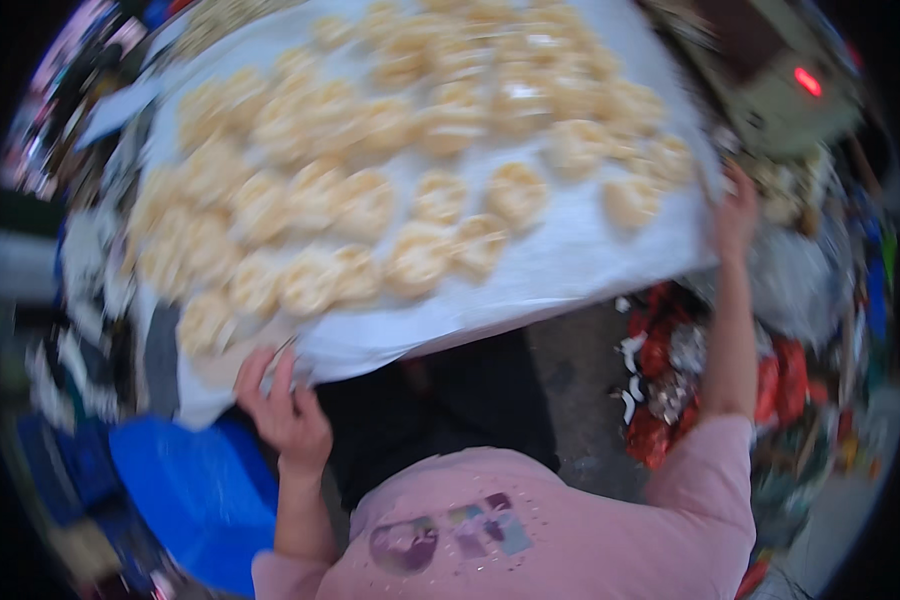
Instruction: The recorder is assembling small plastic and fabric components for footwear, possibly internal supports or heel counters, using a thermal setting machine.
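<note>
A broad board covered with a white sheet (570, 260) spans the upper middle of the head view. Many pale-yellow, round, lobed pieces (425, 258) lie on it, crowded together toward the far side; blur hides what they are made of. At the near left corner, my left hand (288, 412) has its fingers bent over the edge, beside a bare brownish patch (235, 362). My right hand (737, 212) closes around the right edge, with part of its fingers hidden. No piece is in either hand.
A blue plastic tub (195, 495) stands below my left forearm. Red net bags (655, 435) and white scraps lie on the floor at right, near a clear plastic bag (800, 280). A greenish machine with a red light (808, 82) is at the far right.
</note>
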Available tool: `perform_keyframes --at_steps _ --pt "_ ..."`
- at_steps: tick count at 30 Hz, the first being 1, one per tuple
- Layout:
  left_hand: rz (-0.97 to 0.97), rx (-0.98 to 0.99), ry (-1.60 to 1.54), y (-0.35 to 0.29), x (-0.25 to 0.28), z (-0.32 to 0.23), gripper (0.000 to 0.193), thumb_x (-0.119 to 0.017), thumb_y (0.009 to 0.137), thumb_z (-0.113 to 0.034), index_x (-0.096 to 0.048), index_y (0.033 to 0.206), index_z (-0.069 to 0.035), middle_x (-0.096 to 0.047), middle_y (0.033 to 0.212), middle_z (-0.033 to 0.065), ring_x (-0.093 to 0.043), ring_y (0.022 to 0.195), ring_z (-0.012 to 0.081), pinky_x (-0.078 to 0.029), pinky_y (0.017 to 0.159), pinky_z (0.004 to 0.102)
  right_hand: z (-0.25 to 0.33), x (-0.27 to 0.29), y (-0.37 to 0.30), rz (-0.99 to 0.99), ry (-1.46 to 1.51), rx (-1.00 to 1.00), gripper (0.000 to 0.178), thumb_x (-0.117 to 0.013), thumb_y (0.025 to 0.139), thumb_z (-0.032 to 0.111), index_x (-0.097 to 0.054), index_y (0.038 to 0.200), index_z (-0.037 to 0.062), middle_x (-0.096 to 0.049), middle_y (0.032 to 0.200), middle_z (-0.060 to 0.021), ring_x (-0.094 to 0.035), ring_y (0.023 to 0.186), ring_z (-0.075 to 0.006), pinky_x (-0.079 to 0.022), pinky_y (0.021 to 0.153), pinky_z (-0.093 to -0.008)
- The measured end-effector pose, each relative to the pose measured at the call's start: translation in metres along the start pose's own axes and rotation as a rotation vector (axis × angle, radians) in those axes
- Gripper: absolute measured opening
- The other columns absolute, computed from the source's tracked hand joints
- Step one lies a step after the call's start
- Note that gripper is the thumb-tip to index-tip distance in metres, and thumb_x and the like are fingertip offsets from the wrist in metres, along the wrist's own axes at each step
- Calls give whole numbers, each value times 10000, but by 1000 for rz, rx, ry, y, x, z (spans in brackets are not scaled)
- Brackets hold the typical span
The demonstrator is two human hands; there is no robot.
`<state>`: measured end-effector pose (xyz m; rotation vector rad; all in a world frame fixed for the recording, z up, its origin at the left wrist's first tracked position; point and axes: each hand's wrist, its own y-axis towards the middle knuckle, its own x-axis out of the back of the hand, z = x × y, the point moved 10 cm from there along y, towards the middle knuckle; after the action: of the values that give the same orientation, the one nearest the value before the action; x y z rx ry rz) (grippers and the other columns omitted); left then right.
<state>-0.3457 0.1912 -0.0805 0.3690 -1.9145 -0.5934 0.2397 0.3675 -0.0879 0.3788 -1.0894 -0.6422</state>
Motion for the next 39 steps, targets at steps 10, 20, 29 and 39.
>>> perform_keyframes --at_steps 10,20,29,39 --pt "-43 161 86 -2 32 64 266 -633 694 42 -615 949 -31 -577 1011 90 -521 981 270 -387 860 365 113 6 -63 90 489 -15 176 -502 880 -3 -531 1051 -29 -592 1025 -93 -551 957 -155 -428 857 -266" --pt "-45 108 -16 -5 27 71 242 -646 675 63 -630 899 -27 -603 893 81 -539 886 256 -433 765 339 433 -43 -183 557 859 683 292 -637 648 -66 -564 912 35 -567 839 -110 -543 785 -290 -448 678 -363" --pt "-176 187 -114 -10 31 82 240 -647 647 87 -611 859 -20 -594 855 80 -540 837 251 -427 745 333 549 -77 -266 542 595 1099 143 -547 706 103 -574 822 23 -545 865 -95 -503 894 -227 -393 772 -337" --pt "-283 53 -186 -41 47 63 265 -617 657 86 -605 905 -8 -582 921 118 -546 917 284 -425 827 366 553 -95 -271 593 477 1097 132 -574 657 49 -568 784 85 -540 777 -22 -490 832 -193 -312 811 -386"
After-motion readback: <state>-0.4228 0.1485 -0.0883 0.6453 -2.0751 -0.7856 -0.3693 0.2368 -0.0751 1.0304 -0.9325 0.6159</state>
